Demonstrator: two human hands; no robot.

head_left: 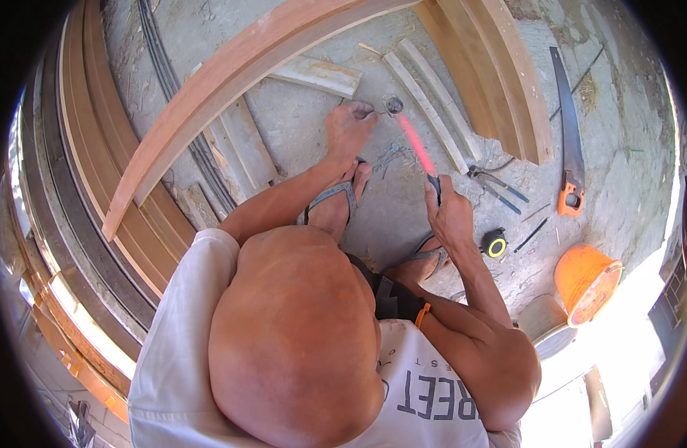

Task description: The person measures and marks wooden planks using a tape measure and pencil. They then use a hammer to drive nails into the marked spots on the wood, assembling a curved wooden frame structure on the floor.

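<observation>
Head view looks down on a crouching person whose right hand (pixel 449 213) is clamped on the dark grip of a hammer (pixel 416 143) with a red-pink shaft. Its long axis runs diagonally from that hand at centre right up and leftward, the metal head pointing to the upper centre of the frame. The left hand (pixel 348 127), fingers pinched together, holds something small just beside the hammer head; what it is cannot be told. Grey wooden slats (pixel 433 104) lie right of the head, pliers (pixel 496 185), a tape measure (pixel 495 244), a handsaw (pixel 568 134) and an orange bucket (pixel 586 282) farther right. A long curved plank (pixel 231 78) crosses the upper left.
</observation>
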